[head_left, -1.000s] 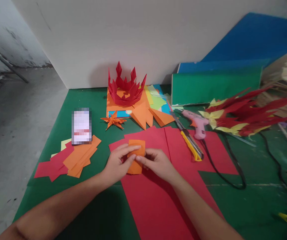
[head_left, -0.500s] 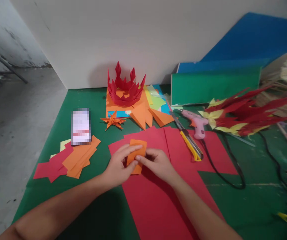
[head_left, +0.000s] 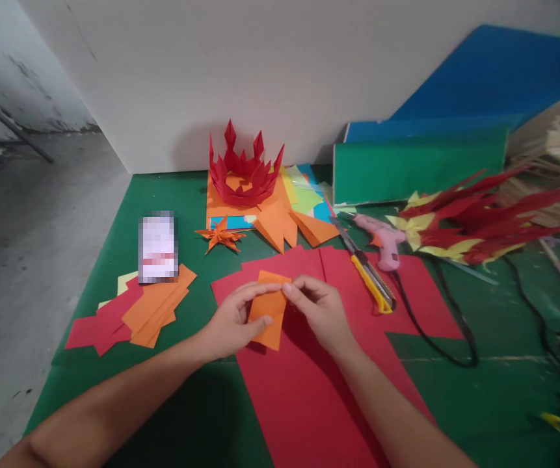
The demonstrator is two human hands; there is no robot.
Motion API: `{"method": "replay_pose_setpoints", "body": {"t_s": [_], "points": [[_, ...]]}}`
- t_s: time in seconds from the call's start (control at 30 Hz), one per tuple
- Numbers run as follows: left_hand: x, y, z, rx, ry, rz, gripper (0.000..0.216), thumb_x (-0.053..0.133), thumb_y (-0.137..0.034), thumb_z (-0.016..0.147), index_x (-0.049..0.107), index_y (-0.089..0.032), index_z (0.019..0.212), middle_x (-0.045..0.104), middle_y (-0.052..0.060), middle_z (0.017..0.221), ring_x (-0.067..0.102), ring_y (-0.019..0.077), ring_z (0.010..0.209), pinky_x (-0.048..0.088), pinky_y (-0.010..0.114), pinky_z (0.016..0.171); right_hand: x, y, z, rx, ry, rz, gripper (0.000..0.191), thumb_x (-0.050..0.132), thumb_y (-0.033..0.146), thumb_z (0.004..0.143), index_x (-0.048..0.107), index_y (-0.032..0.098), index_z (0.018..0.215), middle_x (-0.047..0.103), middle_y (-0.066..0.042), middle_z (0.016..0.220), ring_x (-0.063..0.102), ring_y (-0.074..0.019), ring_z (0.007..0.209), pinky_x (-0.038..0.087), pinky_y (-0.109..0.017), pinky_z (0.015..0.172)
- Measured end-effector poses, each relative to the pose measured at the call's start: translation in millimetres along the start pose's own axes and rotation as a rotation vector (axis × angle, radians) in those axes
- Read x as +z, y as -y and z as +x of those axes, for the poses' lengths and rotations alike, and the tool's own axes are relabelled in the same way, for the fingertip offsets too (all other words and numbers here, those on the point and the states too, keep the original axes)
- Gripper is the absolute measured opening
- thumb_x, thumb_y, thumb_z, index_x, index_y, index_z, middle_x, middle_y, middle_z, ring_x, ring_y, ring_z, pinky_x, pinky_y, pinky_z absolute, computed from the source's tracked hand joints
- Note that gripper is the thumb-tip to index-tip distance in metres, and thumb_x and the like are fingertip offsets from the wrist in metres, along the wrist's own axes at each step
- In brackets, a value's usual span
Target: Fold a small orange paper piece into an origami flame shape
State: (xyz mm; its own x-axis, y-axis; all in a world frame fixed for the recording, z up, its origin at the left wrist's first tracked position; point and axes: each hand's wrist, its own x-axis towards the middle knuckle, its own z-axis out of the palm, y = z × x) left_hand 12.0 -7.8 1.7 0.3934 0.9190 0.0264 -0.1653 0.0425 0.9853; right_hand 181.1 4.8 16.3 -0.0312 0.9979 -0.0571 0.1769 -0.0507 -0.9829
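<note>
Between my hands is a small rectangle of orange paper (head_left: 270, 309), held above large red paper sheets (head_left: 319, 396). My left hand (head_left: 233, 322) grips it from the left, thumb across its front and forefinger along the upper part. With thumb and fingertips, my right hand (head_left: 321, 312) pinches its upper right edge. Left of my hands lies a pile of orange paper strips (head_left: 157, 309) and red paper pieces (head_left: 108, 322). Beyond them sit an orange folded-paper star (head_left: 221, 236) and a red paper crown (head_left: 245, 185).
A yellow utility knife (head_left: 370, 279), blade out, and a pink glue gun (head_left: 382, 240) with a black cord lie to the right. Red and yellow paper flames (head_left: 475, 221) stand beyond them. A phone (head_left: 158, 247) rests at left on the green table (head_left: 162, 195).
My right thumb and fingers have slid from the middle of the orange paper up to its right edge, leaving more of its face showing. The paper has tilted slightly.
</note>
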Motion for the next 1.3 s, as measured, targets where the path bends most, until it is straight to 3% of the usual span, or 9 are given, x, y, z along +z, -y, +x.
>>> {"method": "replay_pose_setpoints", "body": {"t_s": [0.13,0.23,0.33,0.5,0.77,0.9,1.1,1.2,1.3], "points": [[2,-5,-3,-0.034,0.061,0.095,0.034,0.064,-0.02,0.078,0.065,-0.024,0.111,0.062,0.01,0.116,0.058,0.0228,0.111,0.048,0.038,0.094,-7,-8,4,-0.007,-0.202,0.044,0.033,0.058,0.046,0.082,0.049,0.021,0.062,0.039,0.004,0.054,0.034,-0.0101,0.05,0.032,-0.024,0.048],[0,-8,-3,-0.054,0.069,0.145,0.031,0.063,-0.019,0.079,0.068,-0.024,0.109,0.064,0.009,0.111,0.061,0.0221,0.105,0.048,0.038,0.094,-13,-11,7,0.012,-0.23,0.086,0.033,0.058,0.048,0.082,0.05,0.021,0.065,0.04,0.004,0.055,0.036,-0.0102,0.05,0.033,-0.024,0.047],[-4,-7,0,-0.081,-0.017,0.115,0.026,0.061,-0.022,0.081,0.07,-0.025,0.105,0.066,0.009,0.112,0.062,0.0225,0.104,0.05,0.039,0.092,-12,-8,7,0.025,-0.119,0.079,0.038,0.053,0.053,0.084,0.054,0.02,0.065,0.045,0.002,0.056,0.04,-0.0112,0.05,0.034,-0.025,0.048],[-7,-5,4,-0.039,-0.039,0.076,0.034,0.061,-0.025,0.083,0.064,-0.025,0.117,0.065,0.007,0.121,0.057,0.0225,0.116,0.044,0.04,0.102,-1,-3,2,-0.031,0.24,-0.072,0.044,0.049,0.054,0.086,0.052,0.02,0.059,0.049,0.001,0.057,0.047,-0.0132,0.056,0.039,-0.026,0.054],[-4,-3,0,-0.101,-0.107,-0.06,0.036,0.061,-0.031,0.084,0.062,-0.027,0.12,0.057,0.005,0.133,0.048,0.0221,0.127,0.037,0.04,0.108,5,1,-2,-0.122,0.315,-0.184,0.041,0.047,0.039,0.088,0.044,0.02,0.052,0.045,0.001,0.057,0.046,-0.0134,0.058,0.037,-0.026,0.056],[-4,0,2,-0.131,-0.15,-0.18,0.039,0.065,-0.03,0.081,0.062,-0.026,0.119,0.056,0.007,0.134,0.051,0.0241,0.124,0.043,0.039,0.102,5,5,-3,-0.144,0.341,-0.217,0.037,0.047,0.03,0.087,0.046,0.02,0.051,0.047,0.001,0.055,0.047,-0.0133,0.057,0.037,-0.027,0.056],[-15,-3,14,-0.062,-0.363,-0.336,0.045,0.067,-0.024,0.078,0.059,-0.029,0.122,0.051,0.004,0.139,0.051,0.0202,0.124,0.045,0.034,0.101,2,10,-5,-0.203,0.481,-0.181,0.028,0.048,0.021,0.085,0.056,0.02,0.058,0.059,-0.002,0.059,0.057,-0.0157,0.065,0.043,-0.029,0.065],[-16,-7,15,-0.102,-0.367,-0.437,0.04,0.066,-0.023,0.078,0.063,-0.027,0.117,0.054,0.004,0.137,0.053,0.0212,0.121,0.046,0.034,0.099,0,8,-4,-0.211,0.362,-0.156,0.028,0.048,0.025,0.088,0.057,0.021,0.061,0.06,-0.002,0.061,0.058,-0.0164,0.065,0.045,-0.03,0.065],[-11,-9,13,-0.177,-0.307,-0.519,0.033,0.065,-0.025,0.079,0.067,-0.022,0.112,0.058,0.007,0.132,0.052,0.024,0.122,0.044,0.036,0.101,-1,0,-3,-0.226,0.106,-0.165,0.012,0.051,0.026,0.088,0.063,0.023,0.091,0.066,-0.005,0.083,0.061,-0.0176,0.076,0.049,-0.031,0.071]]}}
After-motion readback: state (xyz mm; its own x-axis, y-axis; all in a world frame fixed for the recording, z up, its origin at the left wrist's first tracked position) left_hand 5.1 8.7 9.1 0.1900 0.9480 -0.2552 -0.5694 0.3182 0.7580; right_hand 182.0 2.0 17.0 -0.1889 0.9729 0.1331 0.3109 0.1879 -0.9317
